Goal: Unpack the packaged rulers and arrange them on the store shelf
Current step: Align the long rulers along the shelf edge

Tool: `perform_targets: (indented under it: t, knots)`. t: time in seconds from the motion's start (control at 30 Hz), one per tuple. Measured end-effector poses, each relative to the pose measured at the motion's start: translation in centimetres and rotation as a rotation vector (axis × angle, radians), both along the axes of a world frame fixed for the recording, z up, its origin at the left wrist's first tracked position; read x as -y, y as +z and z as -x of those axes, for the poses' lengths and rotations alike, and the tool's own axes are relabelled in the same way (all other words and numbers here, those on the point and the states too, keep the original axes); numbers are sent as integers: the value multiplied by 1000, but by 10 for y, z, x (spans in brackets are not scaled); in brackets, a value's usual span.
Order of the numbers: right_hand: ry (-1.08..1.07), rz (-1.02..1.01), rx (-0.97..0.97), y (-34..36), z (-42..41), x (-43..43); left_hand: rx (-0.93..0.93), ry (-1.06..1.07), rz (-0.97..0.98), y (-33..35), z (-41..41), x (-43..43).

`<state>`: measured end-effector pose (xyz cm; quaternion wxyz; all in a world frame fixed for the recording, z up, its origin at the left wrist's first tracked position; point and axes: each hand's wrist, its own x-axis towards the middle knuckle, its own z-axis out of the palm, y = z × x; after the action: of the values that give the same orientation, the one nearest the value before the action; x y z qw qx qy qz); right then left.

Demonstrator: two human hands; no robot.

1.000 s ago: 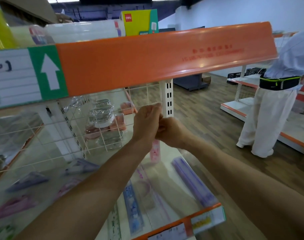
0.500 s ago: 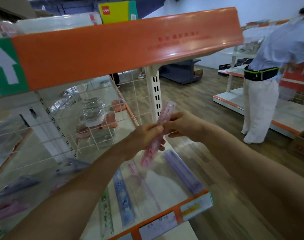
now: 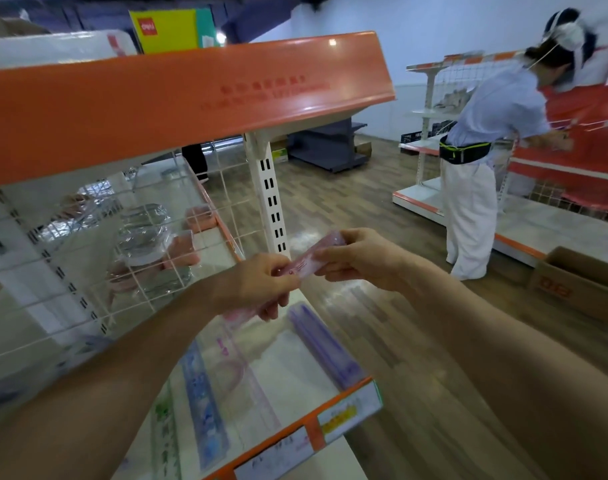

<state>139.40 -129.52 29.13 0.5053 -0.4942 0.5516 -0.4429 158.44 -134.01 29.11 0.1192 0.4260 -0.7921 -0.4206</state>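
Above the shelf [image 3: 288,362], left hand [image 3: 261,285] and right hand [image 3: 361,258] pinch pink ruler [image 3: 307,261].

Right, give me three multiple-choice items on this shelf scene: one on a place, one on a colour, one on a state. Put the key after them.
1. Where does the long purple plastic ruler lie?
A. At the right end of the white lower shelf
B. In a blue basket
C. On a metal trolley

2. What colour is the flat plastic-wrapped ruler held above that shelf?
A. Green
B. Pink
C. Yellow

3. How is the plastic-wrapped ruler held?
A. Pinched by both the left hand and the right hand
B. By one hand alone
C. Not at all, it lies untouched

Key:
1 A, since the purple ruler rests near the shelf's right edge.
2 B, since the stretch between the hands is pink.
3 A, since fingers of each hand close on it, the right at its upper end.
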Motion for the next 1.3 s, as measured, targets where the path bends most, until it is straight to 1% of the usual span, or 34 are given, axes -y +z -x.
perform_targets:
  t: [0.07,0.13,0.2,0.23,0.27,0.33,0.37,0.43,0.5,0.57,0.7,0.8,0.87,0.93,0.97,1.03,1.1,1.2,1.3]
  knots:
    - [21,1,-218,-1,1,4,89,-29,138,-4,-4,4]
    - [12,67,-407,-2,-1,9,182,-40,306,-6,-6,10]
    - [2,170,-474,-2,-5,16,269,-40,407,-7,-10,18]
    - [14,230,-515,-2,-7,20,307,-36,426,-8,-13,23]
    - [37,290,-610,-1,-9,25,323,-30,429,-9,-15,28]
    - [86,364,-854,-3,-14,36,322,-11,396,-11,-19,40]
    - [94,368,-937,-5,-17,42,327,2,390,-12,-21,44]
    - [102,342,-1029,-10,-21,55,375,25,438,-16,-23,52]
    - [116,299,-1055,-19,-22,67,432,44,453,-22,-27,60]
    - [134,263,-1061,-30,-23,76,457,60,418,-32,-30,67]
    - [211,154,-994,-57,-28,85,482,121,378,-67,-33,72]
    - [254,95,-1017,-68,-28,88,510,138,416,-83,-33,70]
    - [196,127,-953,-67,-24,90,481,146,429,-87,-35,74]
    - [67,213,-862,-61,-21,92,425,157,426,-89,-37,76]
    - [16,260,-848,-58,-19,92,405,160,423,-90,-37,77]
    - [4,294,-850,-57,-18,91,371,147,424,-93,-37,79]
    - [74,274,-890,-62,-21,88,351,151,421,-95,-37,79]
    - [137,322,-1054,-71,-28,89,332,162,415,-97,-38,82]
    - [152,362,-1152,-71,-32,94,324,144,311,-87,-39,83]
